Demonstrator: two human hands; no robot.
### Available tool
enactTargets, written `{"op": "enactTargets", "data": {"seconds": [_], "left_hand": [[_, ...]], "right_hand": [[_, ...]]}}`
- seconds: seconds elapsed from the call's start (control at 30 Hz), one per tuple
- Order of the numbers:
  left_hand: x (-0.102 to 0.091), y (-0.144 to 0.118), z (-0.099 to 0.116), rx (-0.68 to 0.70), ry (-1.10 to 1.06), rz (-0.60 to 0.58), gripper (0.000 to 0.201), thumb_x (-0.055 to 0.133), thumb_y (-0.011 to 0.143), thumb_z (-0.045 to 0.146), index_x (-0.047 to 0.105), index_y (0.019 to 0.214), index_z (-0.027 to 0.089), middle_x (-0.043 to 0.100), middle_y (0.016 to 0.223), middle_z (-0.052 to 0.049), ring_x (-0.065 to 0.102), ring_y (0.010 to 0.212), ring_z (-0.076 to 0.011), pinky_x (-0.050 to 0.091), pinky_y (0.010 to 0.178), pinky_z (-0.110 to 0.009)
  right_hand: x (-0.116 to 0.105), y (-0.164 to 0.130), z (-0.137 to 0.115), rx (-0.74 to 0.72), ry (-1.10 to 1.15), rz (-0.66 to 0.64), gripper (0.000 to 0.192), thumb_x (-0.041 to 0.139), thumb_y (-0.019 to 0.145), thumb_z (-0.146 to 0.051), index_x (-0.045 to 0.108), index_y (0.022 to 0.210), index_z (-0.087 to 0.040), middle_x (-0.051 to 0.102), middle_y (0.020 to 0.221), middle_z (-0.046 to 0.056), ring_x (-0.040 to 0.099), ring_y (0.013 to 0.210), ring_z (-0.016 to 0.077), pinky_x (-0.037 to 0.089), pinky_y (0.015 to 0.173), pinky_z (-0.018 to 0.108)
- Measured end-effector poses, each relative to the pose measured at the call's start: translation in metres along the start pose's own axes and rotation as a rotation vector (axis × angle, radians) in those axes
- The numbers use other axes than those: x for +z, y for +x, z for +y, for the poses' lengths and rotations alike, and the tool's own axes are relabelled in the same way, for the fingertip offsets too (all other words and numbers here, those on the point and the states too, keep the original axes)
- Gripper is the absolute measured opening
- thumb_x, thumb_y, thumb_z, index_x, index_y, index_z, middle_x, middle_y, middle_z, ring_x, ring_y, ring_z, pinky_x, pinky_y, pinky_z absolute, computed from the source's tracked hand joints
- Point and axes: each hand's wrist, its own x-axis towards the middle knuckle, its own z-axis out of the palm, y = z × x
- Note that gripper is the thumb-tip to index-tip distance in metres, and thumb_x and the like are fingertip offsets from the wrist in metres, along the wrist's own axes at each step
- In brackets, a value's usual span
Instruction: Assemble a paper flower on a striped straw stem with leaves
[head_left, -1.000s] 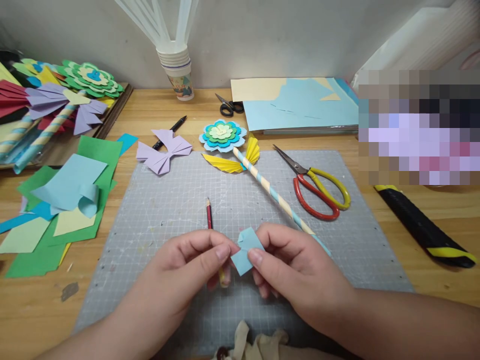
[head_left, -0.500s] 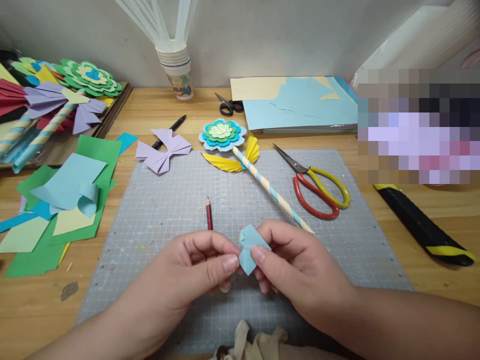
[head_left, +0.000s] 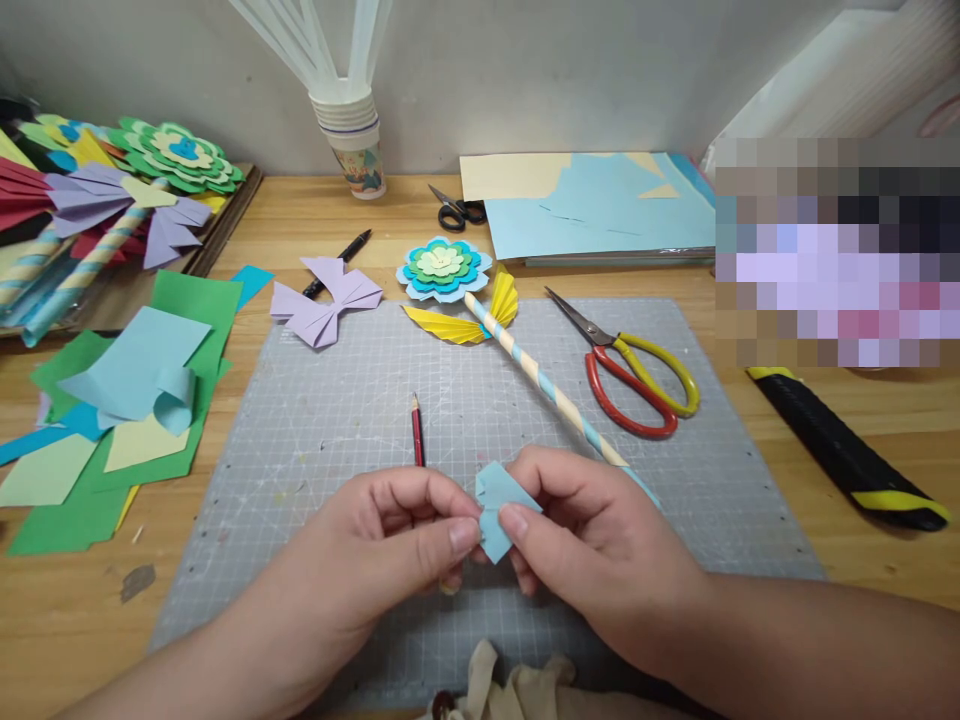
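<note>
Pinching a small folded light-blue paper piece [head_left: 496,505] between them, the left hand [head_left: 382,560] and the right hand [head_left: 592,545] are closing thumb and forefinger on its opposite edges, holding it just above the grey cutting mat [head_left: 315,420]. The paper is judged light, thin and easily creased; it is likely best held at the folded edges, not the loose corners, with gentle pressure. Directly beyond the grip, a red pencil [head_left: 416,440] is lying on the mat, partly hidden by the left hand. Beyond and right of the grip, a striped paper stick [head_left: 544,380] is running diagonally, passing close behind the right hand, with red-and-yellow scissors [head_left: 637,380] further right. Open mat is showing left of the grip. Farther out, a purple paper bow [head_left: 326,300] is lying at the mat's far edge.
</note>
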Motion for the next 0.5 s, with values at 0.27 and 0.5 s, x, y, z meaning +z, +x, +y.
{"op": "enactTargets", "data": {"seconds": [0.27, 0.5], "left_hand": [[0.0016, -0.0007, 0.0001, 0.002, 0.028, 0.009, 0.018, 0.074, 0.071, 0.033, 0.065, 0.067, 0.018, 0.053, 0.057, 0.005, 0.042, 0.054, -0.0080, 0.032, 0.053, -0.020], [0.0014, 0.0001, 0.0001, -0.011, 0.011, -0.007, 0.019, 0.073, 0.071, 0.035, 0.066, 0.068, 0.018, 0.053, 0.057, 0.005, 0.041, 0.054, -0.0080, 0.031, 0.053, -0.020]], "right_hand": [[0.0000, -0.0004, 0.0026, -0.021, 0.007, -0.012, 0.022, 0.055, 0.078, -0.027, 0.042, 0.061, -0.020, 0.041, 0.054, -0.006, 0.041, 0.048, 0.0075, 0.031, 0.045, 0.021], [-0.0024, -0.0021, 0.0029, -0.016, 0.110, -0.084, 0.022, 0.056, 0.083, -0.035, 0.050, 0.068, -0.019, 0.048, 0.058, -0.004, 0.045, 0.051, 0.0081, 0.037, 0.048, 0.021]]}}
